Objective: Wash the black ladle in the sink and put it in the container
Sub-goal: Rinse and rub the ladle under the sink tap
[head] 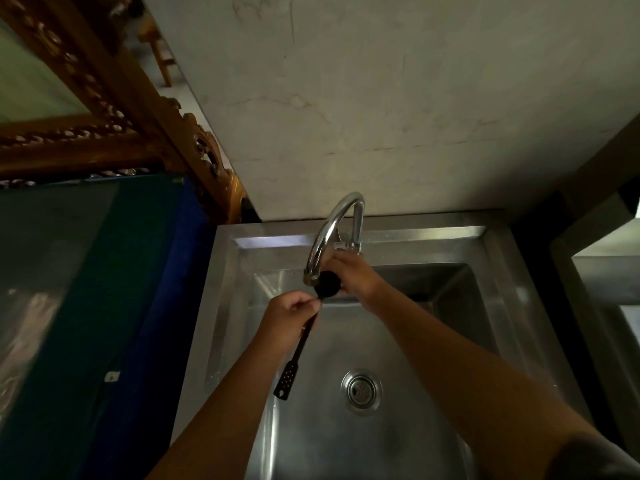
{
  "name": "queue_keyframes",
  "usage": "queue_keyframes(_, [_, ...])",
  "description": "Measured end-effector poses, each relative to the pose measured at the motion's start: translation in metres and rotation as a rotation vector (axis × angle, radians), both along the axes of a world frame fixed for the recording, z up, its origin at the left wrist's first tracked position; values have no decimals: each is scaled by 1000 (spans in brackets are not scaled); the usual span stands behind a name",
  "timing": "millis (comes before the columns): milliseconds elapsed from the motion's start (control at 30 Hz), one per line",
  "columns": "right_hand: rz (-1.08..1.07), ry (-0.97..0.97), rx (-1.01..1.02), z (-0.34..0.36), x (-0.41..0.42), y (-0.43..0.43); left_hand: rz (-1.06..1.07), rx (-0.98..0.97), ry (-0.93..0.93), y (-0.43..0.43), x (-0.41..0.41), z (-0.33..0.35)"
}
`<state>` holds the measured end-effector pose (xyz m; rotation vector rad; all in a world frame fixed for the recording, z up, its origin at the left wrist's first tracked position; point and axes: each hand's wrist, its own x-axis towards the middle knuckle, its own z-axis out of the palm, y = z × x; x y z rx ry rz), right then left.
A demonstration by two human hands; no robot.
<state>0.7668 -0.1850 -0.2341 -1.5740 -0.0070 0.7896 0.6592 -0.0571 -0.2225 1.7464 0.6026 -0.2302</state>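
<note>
Blue and dark green sheeting [104, 289] fills the left of the view, with a carved wooden frame [114, 109] above it, running up and away from the steel. Just right of the sheeting begins the stainless steel sink [498, 299], its flat rim meeting a pale, veined stone wall [398, 98] behind. Over the left half of the basin, the left hand [289, 320] is closed around the upper handle of the black ladle [304, 336], fingers curled tight near where the handle meets the bowl. The handle slants down and toward the viewer, its perforated end hanging free above the basin. The ladle's round bowl sits up against the mouth of the curved chrome faucet [337, 233], directly under the spout. To the right of the bowl, the right hand [353, 275] cups it, fingers wrapped behind and around it so that bowl and palm touch. Whether water is running cannot be told in the dim light. Lower and further right, the round drain strainer [361, 391] lies in the basin floor, well apart from the ladle.
</note>
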Motion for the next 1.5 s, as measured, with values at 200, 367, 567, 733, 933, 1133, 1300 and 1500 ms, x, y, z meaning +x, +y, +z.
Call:
queue_keyframes(200, [112,-66,-43,8,-20,-1,-11,-73,-49,3,5,1])
queue_keyframes(367, [72,-108,-103,6,-22,0,-23,-136,-41,4,9,-4])
queue_keyframes(567, [-18,-206,-229,3,-27,4,-9,-206,5,1,6,-13])
queue_keyframes(733, [-22,-295,-296,5,-28,11,-63,-98,13,1,7,-18])
queue_keyframes(933, [-22,-341,-273,8,-36,23,-116,89,-64,-5,9,-24])
queue_keyframes(1133, [1,-372,-219,6,-43,18,-75,38,-78,-7,8,-34])
queue_keyframes(1300, [54,-378,-186,11,-45,13,-88,18,-91,-9,14,-30])
queue_keyframes(1500, [-35,-465,-243,12,-44,17,-54,30,-119,-14,13,-28])
